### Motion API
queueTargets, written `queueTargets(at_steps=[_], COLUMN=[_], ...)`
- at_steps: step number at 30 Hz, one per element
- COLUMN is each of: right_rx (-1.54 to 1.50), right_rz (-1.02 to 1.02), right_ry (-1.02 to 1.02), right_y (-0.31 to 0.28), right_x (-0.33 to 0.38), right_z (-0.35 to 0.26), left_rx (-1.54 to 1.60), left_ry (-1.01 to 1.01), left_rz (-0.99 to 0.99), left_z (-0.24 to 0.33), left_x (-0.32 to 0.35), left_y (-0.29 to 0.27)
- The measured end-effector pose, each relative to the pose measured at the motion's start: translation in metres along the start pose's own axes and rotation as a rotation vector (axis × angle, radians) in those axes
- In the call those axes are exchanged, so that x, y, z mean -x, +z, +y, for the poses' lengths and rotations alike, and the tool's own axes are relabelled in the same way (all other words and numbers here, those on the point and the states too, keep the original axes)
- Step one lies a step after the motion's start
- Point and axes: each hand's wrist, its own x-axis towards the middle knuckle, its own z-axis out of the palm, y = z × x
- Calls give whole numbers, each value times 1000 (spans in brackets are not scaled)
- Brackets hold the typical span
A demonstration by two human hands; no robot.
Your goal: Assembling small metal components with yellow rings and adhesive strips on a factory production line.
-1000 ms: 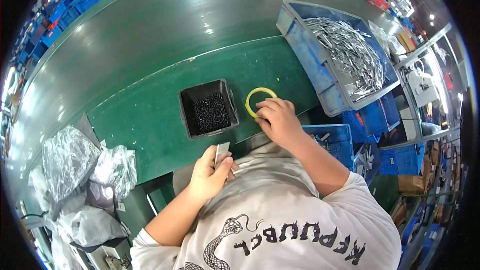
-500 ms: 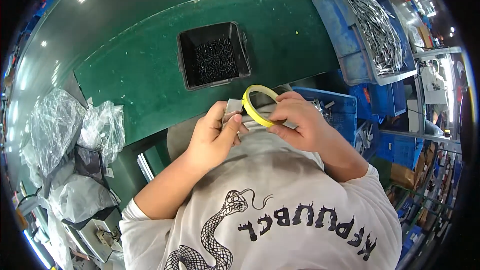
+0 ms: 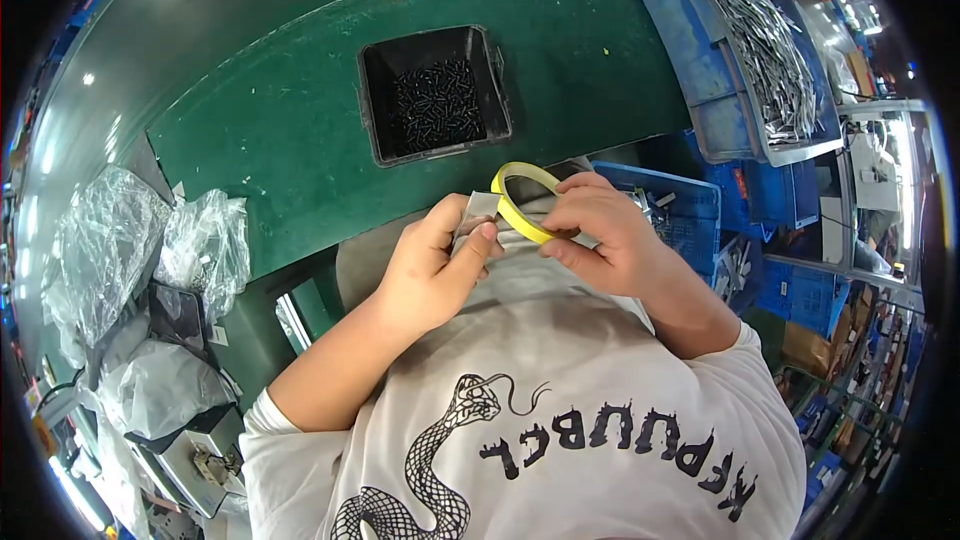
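While in right hand (image 3: pixel 608 230), tape (image 3: pixel 520 222) beside plate (image 3: pixel 484 204).

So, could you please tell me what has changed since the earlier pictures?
The right hand has brought the yellow tape roll from beside the black bin toward the body, close to the flat piece. The left hand still holds that piece; the bin stays put.

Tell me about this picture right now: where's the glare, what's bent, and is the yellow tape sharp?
Head view: white glare spots on the shiny surface beyond the green table, glints on the plastic bags; head view: the table's far edge bows, corners go black; head view: yellow tape looks fairly sharp.
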Motion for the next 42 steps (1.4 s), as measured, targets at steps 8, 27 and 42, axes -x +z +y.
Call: queueTargets(at_steps=[8, 27, 42], right_rx=[0, -15, 141], right_rz=[10, -5, -43], right_ry=[-17, -24, -118], right_y=[-2, -1, 0], right_x=[0, 1, 0], right_z=[4, 5, -3], left_rx=[-22, 9, -58], left_ry=[-21, -14, -32], left_rz=[-26, -12, 79], left_z=[0, -2, -4], left_x=[0, 1, -2], left_y=[-1, -1, 2])
